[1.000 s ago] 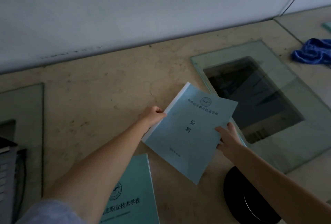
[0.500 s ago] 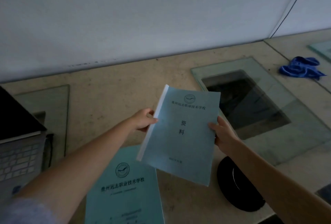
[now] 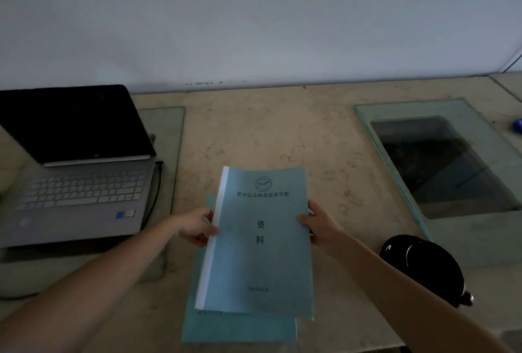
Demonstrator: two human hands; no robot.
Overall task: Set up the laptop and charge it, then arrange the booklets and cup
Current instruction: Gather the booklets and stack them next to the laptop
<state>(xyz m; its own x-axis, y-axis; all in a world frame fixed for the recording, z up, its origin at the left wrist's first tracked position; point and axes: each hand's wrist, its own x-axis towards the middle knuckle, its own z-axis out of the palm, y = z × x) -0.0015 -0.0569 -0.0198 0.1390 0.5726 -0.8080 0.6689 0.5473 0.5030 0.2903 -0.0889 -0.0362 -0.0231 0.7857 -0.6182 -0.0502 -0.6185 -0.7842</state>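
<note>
**Squaring the stack**

The left hand [image 3: 197, 227] pinches the white-bound spine and the right hand [image 3: 317, 225] clamps the opposite edge. The pale-blue booklet [image 3: 260, 239] hangs level over the second booklet [image 3: 237, 327] on the counter [image 3: 282, 140], probably to square the stack. Crest and printed characters face up. Too dim to tell if the two touch. Open laptop [image 3: 79, 197] left, black cup [image 3: 423, 268] right.
</note>
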